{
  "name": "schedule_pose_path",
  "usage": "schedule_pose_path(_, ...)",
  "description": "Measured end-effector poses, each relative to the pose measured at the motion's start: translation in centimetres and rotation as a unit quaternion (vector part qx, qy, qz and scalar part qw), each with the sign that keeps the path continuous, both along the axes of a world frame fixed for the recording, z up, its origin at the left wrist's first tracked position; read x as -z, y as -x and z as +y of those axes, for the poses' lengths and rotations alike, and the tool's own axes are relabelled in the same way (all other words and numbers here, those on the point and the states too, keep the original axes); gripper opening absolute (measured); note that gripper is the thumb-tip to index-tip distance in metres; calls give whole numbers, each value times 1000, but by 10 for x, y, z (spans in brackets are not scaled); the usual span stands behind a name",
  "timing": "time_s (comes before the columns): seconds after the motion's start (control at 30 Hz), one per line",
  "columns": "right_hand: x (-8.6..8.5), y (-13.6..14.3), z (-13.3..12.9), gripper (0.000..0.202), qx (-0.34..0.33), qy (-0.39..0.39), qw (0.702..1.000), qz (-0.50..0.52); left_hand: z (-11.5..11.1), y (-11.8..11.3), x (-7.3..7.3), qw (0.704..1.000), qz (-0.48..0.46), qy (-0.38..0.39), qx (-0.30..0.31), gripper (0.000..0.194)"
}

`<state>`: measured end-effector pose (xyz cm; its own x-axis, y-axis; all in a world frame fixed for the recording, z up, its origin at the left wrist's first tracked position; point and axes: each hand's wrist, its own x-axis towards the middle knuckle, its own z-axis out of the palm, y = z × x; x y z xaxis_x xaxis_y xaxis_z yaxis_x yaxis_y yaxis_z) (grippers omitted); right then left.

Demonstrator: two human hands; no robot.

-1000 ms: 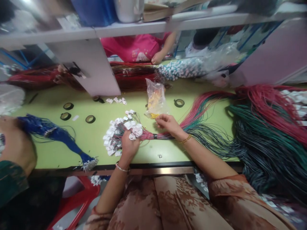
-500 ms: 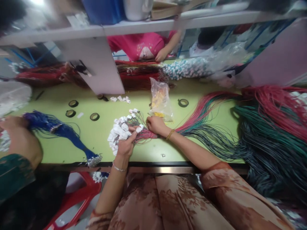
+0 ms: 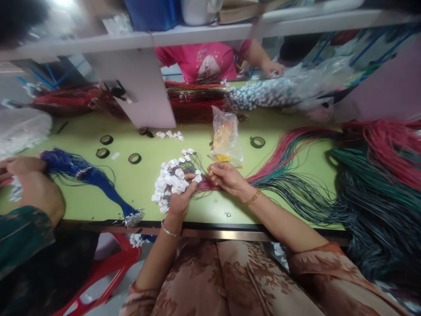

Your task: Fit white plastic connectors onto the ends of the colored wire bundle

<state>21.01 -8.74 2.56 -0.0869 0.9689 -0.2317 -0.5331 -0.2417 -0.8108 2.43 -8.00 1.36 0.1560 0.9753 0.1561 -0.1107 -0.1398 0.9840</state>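
Note:
My left hand (image 3: pixel 181 197) is closed on a white connector (image 3: pixel 197 177) at the end of a wire, beside a cluster of white connectors (image 3: pixel 164 183). From the cluster a bundle of red, green and black wires (image 3: pixel 268 173) runs to the right across the table. Just above the bundle, my right hand (image 3: pixel 226 176) pinches a tiny yellow piece (image 3: pixel 211 172) between thumb and fingertips. Behind that hand lies a clear plastic bag (image 3: pixel 226 131) with yellow pieces (image 3: pixel 222 157) spilled at its mouth.
Several black tape rolls (image 3: pixel 258 141) lie on the green table (image 3: pixel 131 184). At left, a co-worker's hand (image 3: pixel 31 175) is at a blue wire bundle (image 3: pixel 95 177). A person in pink (image 3: pixel 210 61) works across the table, under a shelf (image 3: pixel 204 37). Thick wire hanks (image 3: pixel 365 188) hang off the right side.
My right hand has turned and opened up slightly, showing a yellow piece at its fingertips. The person across has moved a hand to the right. The whole view has shifted slightly.

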Motion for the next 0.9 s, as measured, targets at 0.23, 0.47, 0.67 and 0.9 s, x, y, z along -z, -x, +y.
schedule_pose_path(0.23, -1, 5, -9, 27, -26, 21, 996, 77, 0, 3, 7, 1000, 10, -5, 9, 23)
schedule_pose_path(0.47, -1, 2, -10, 24, -56, 22, 994, 96, 0, 3, 7, 1000, -7, -3, 14, 21)
schedule_pose_path(0.67, -3, 5, -18, 30, -31, -33, 998, 34, -1, 3, 5, 1000, -5, -6, 16, 21)
schedule_pose_path(0.9, -6, 12, -28, 37, -25, -123, 987, -100, 2, 6, 11, 998, 27, -25, 45, 19)
